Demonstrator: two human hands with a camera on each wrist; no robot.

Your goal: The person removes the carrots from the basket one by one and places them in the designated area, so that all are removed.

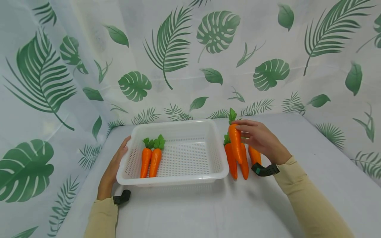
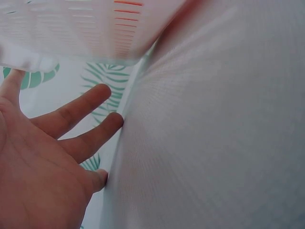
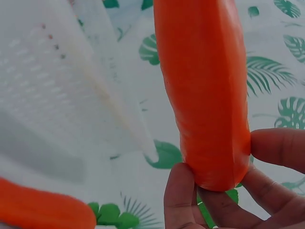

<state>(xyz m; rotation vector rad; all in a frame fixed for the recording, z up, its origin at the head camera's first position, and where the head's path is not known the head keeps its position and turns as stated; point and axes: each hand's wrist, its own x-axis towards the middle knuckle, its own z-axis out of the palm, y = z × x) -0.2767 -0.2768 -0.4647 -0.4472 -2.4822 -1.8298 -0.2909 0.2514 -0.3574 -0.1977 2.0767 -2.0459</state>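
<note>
My right hand pinches an orange carrot by its thick upper end, just right of a white plastic basket. In the right wrist view, thumb and fingers sit on both sides of the carrot, its narrow end pointing away. The held carrot overlaps two others in the head view, one carrot on the left and another carrot beside it. My left hand is at the basket's left side; the left wrist view shows its fingers spread, with the thumb by the rim.
Inside the basket, two carrots with green tops lie side by side at the left. Another carrot lies under my right wrist, partly hidden. A white cloth covers the table, and a leaf-print curtain stands behind it.
</note>
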